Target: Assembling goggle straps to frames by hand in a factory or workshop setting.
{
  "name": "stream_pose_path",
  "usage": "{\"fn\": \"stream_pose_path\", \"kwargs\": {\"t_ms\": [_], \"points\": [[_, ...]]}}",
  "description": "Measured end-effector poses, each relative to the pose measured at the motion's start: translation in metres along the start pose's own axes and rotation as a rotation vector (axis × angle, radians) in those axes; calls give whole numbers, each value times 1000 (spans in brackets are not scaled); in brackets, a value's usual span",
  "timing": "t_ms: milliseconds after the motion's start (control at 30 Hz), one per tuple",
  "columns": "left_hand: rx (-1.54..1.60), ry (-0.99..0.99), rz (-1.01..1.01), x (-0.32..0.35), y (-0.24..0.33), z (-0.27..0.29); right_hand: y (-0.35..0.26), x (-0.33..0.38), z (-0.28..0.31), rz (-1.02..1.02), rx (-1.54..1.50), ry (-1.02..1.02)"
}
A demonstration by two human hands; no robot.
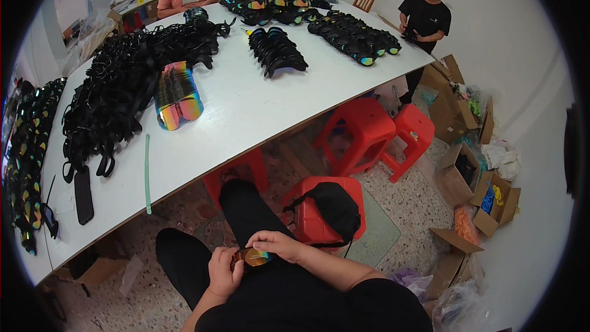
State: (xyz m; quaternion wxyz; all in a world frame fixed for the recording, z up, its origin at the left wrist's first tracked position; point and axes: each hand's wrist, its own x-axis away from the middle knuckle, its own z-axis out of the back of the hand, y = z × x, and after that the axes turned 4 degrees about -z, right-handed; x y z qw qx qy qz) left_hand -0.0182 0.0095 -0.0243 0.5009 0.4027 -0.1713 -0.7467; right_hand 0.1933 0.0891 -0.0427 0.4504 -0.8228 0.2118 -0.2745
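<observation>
Over my lap I hold an orange-gold mirrored goggle lens (258, 259). My left hand (225, 272) is closed around its left end, hiding that part. The fingers of my right hand (274, 245) pinch its upper edge near the right side. On the white table (230, 120) in front of me lies a stack of rainbow-mirrored lenses (178, 101). Left of the stack spreads a big heap of black straps (107, 95). Farther off, a row of dark curved goggle pieces (276, 52) is nested together.
Goggles (356, 37) with mirrored lenses are piled at the far side. A phone (83, 197) and a green strip (147, 175) lie near the table edge. Red stools (356, 132), one bearing a black bag (332, 209), stand right. Open cartons (458, 175) line the wall. Other people are around the table.
</observation>
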Motion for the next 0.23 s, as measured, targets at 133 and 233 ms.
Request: {"fn": "stream_pose_path", "kwargs": {"t_ms": [133, 233], "points": [[34, 25, 30, 1, 1, -2, 5, 10, 2, 55, -16, 61], [45, 37, 20, 1, -5, -4, 7, 15, 0, 43, -161, 69]]}}
